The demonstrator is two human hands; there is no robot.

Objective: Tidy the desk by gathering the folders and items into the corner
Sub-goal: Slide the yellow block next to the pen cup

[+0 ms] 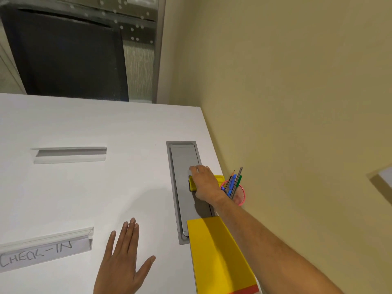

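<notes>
My right hand [204, 182] reaches over the grey cable hatch [182, 162] and rests on a small yellow box [192, 183] that lies by the desk's right edge. Whether the fingers grip the box or only press on it, I cannot tell. Just right of it stands a pink mesh pen cup [240, 195] with several pens, close to the wall. A yellow folder [216, 257] with a red strip lies near the front right, under my right forearm. My left hand [124, 262] lies flat and open on the white desk [106, 187], holding nothing.
Two clear acrylic sign holders are on the left: an empty one [69, 154] farther back and one reading "CHECK-IN" [45, 249] near the front. A black chair back [63, 56] stands behind the desk. A beige wall [297, 102] runs along the right edge.
</notes>
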